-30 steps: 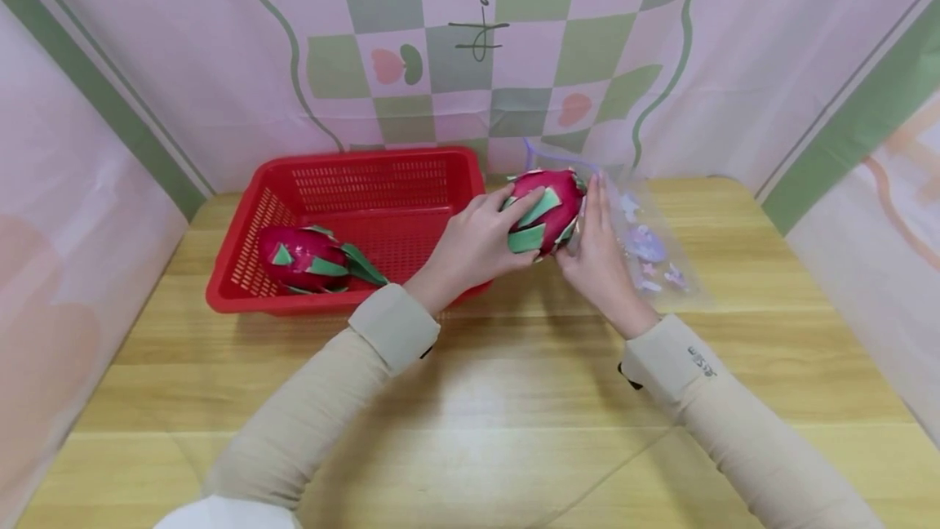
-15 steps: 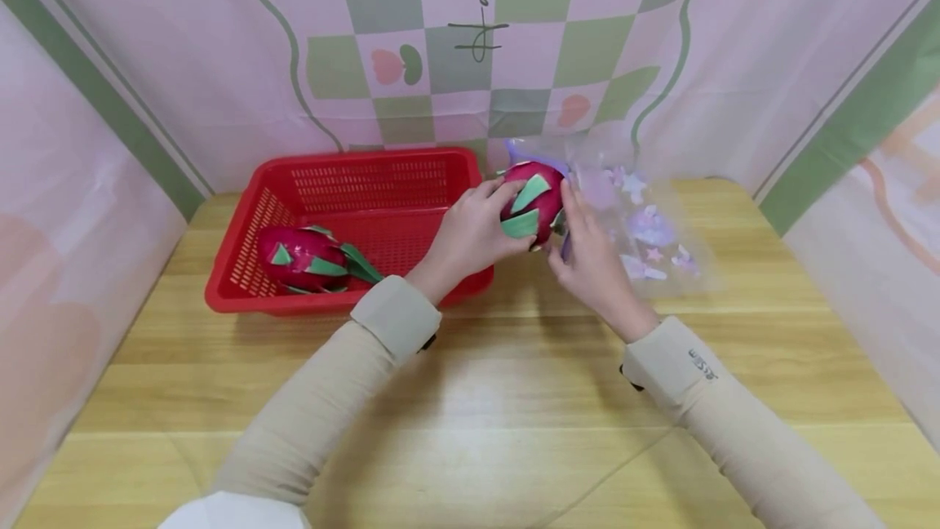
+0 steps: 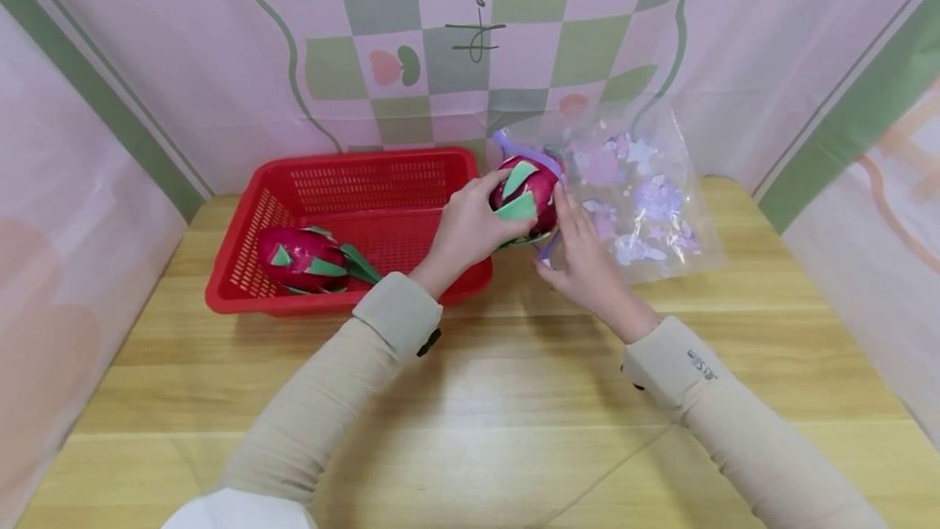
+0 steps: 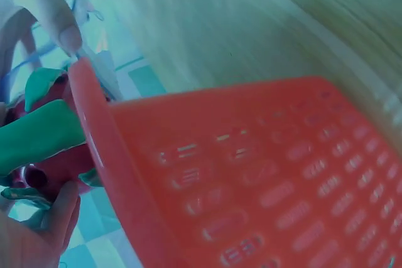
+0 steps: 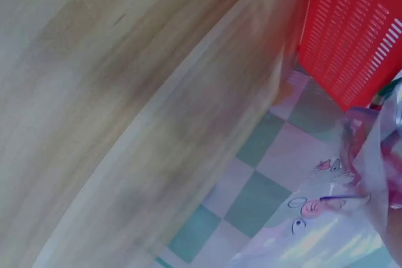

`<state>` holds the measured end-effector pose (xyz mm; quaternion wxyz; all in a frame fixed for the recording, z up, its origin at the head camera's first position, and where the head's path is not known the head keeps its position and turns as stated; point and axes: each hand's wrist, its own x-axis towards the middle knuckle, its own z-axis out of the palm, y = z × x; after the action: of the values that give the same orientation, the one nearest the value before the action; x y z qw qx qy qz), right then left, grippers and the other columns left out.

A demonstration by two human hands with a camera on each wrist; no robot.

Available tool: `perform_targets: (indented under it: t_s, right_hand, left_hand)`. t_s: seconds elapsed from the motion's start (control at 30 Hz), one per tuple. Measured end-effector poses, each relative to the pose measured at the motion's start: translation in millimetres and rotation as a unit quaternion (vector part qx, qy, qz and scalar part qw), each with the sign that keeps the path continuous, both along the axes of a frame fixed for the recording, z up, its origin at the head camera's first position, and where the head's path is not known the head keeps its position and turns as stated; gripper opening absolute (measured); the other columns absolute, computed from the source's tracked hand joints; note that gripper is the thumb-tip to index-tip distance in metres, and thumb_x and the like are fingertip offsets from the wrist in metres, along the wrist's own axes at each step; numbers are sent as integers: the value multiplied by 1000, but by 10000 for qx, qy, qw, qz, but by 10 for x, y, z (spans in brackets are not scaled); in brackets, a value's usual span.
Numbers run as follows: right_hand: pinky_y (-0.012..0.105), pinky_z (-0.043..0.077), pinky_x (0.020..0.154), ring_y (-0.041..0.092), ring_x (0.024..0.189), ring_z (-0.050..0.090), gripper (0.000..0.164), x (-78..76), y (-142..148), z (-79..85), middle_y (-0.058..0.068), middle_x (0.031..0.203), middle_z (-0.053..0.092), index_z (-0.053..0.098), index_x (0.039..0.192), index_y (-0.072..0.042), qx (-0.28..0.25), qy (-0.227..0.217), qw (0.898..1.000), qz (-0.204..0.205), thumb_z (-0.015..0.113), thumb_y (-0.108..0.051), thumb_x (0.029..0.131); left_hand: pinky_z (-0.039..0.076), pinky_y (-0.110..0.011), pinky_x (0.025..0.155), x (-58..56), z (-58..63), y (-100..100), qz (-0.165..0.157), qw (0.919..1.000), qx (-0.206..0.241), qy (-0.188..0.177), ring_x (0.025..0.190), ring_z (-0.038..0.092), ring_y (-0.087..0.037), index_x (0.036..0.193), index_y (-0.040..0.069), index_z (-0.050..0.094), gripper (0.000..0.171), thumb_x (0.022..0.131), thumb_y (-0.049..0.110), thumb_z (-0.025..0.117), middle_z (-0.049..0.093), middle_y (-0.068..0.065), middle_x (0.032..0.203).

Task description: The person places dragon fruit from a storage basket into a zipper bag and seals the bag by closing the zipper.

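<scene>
Fingers of the left hand point(image 3: 470, 223) clamp one dragon fruit point(image 3: 540, 196) at the mouth of a clear zip bag point(image 3: 631, 215), just beside the right end of a red perforated basket point(image 3: 400, 228). Edges and room: the bag's purple zip strip point(image 3: 527, 151) crosses the fruit's far side; wooden worktop point(image 3: 477, 398) extends from basket and bag toward the person, and rightward past the bag to the cloth backdrop point(image 3: 455, 55). Pose: two beige-sleeved forearms point(image 3: 323, 398) reach forward and converge; the right hand point(image 3: 591, 268) lies along the bag's mouth, its fingers nearly straight and its thumb apart from them, though whether they pinch the film cannot be told. Count: two hands, one basket, one bag printed with pink and purple figures, and two fruits, the second dragon fruit point(image 3: 294, 260) lying at the basket's left end, its leaf tuft point(image 3: 360, 263) pointing right.
</scene>
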<state>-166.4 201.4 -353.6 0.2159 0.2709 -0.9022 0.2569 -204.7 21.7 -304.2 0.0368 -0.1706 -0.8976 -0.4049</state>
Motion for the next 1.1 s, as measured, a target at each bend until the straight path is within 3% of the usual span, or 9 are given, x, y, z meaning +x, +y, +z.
perform_targets:
  t_s: [0.17,0.37,0.47,0.6,0.7,0.8,0.93,1.1]
  right_hand:
    - [67,24,110,42,143,24,114,-1,8,-14,24,159,11,-2,154,-10,-32,53,10000,-4,80,-14,74]
    - [63,31,109,44,139,31,129,-21,23,-63,23,158,14,-10,153,-19,-109,399,9987,289,85,-13,67]
    - [61,33,108,47,140,27,132,-9,18,-83,29,157,8,-7,150,-10,-63,372,9986,375,90,-15,61]
    - [61,38,103,52,138,25,132,26,24,-102,35,153,-1,-2,144,3,239,41,9996,172,93,-24,57]
    - [60,37,105,51,141,18,146,32,51,-113,34,154,-8,-10,147,4,682,-236,9974,67,94,-34,52]
    - [61,27,111,49,144,9,155,24,96,-131,33,154,-12,-20,147,4,1215,-204,9924,44,94,-37,50]
    - [61,25,113,49,143,14,143,17,145,-167,36,153,-7,-23,146,2,1587,135,9872,-31,89,-20,60]
    - [56,24,115,45,144,15,121,31,172,-186,33,156,-4,-21,148,0,1204,-70,9927,-97,71,4,69]
  left_hand:
    - [57,-35,85,-8,1,2,205,9978,482,-396,108,61,-22,139,16,49,70,78,37,76,61,-6,129]
    - [57,-35,86,-12,-13,3,292,9943,798,-645,109,60,-22,139,19,49,69,78,37,76,60,-4,130]
    - [57,-35,87,-20,-25,7,372,9920,945,-752,109,60,-22,138,19,50,69,78,37,76,60,-4,130]
    - [56,-36,87,-27,-31,13,460,9900,1045,-833,109,60,-22,138,19,50,69,77,38,76,60,-4,130]
    - [56,-36,87,-30,-28,21,493,9895,1054,-852,109,59,-22,138,19,49,69,77,37,76,60,-4,131]
    - [56,-36,88,-31,-25,29,522,9897,1030,-850,109,59,-22,139,20,50,70,77,37,76,60,-3,131]
    - [56,-35,88,-30,-31,38,495,9889,1090,-880,110,59,-22,138,19,50,70,76,36,77,59,-3,131]
    - [56,-36,87,-34,-46,40,490,9855,1274,-1003,109,59,-22,137,19,51,69,76,35,78,60,-3,130]
